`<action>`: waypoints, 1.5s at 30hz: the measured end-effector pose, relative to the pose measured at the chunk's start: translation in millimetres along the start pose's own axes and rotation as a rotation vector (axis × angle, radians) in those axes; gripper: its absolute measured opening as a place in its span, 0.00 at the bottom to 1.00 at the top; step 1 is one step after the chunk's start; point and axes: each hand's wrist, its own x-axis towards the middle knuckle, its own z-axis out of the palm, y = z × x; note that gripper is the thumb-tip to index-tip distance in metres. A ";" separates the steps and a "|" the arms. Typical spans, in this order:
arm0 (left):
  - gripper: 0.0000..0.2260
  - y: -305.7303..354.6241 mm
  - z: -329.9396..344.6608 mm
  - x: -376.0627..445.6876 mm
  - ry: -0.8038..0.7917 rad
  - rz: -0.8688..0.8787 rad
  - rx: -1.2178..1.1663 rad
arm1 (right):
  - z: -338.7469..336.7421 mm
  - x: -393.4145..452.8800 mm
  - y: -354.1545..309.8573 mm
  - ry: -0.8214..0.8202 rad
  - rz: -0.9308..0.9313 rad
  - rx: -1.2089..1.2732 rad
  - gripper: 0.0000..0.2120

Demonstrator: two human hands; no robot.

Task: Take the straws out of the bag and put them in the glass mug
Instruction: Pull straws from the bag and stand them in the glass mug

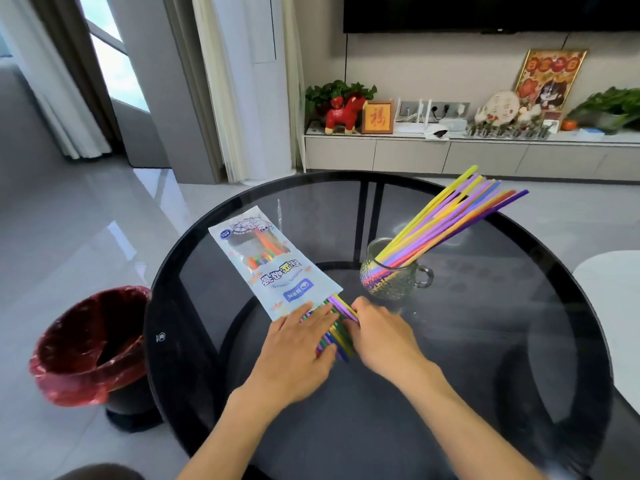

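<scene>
A pale printed straw bag [270, 265] lies flat on the round dark glass table [502, 341], its open end toward me. Coloured straws [341, 332] stick out of that end, partly hidden by my hands. My left hand [298, 348] rests flat on the straws with its fingers spread. My right hand [381, 334] curls around the straws from the right side. To the right stands the glass mug [391, 275] with a bunch of long straws [453, 220] leaning out toward the upper right.
A black bin with a red liner [90, 344] stands on the floor left of the table. A white seat edge [613, 306] shows at the right. Behind the table runs a low TV cabinet [450, 154] with ornaments and plants.
</scene>
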 end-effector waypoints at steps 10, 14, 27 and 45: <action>0.27 1.9 0.8 2.0 -0.015 0.033 0.101 | -28.6 -4.4 10.2 -0.252 0.044 -0.108 0.08; 0.34 2.1 3.4 -0.6 -0.021 0.026 0.110 | -31.0 -5.7 8.5 -0.329 0.057 -0.070 0.10; 0.21 -7.1 18.0 15.6 0.117 -0.099 0.220 | -116.1 -20.3 71.6 -0.371 0.226 0.052 0.08; 0.22 34.3 -37.8 -9.8 0.558 0.371 0.296 | -86.7 -33.0 15.7 -0.930 -0.298 1.038 0.17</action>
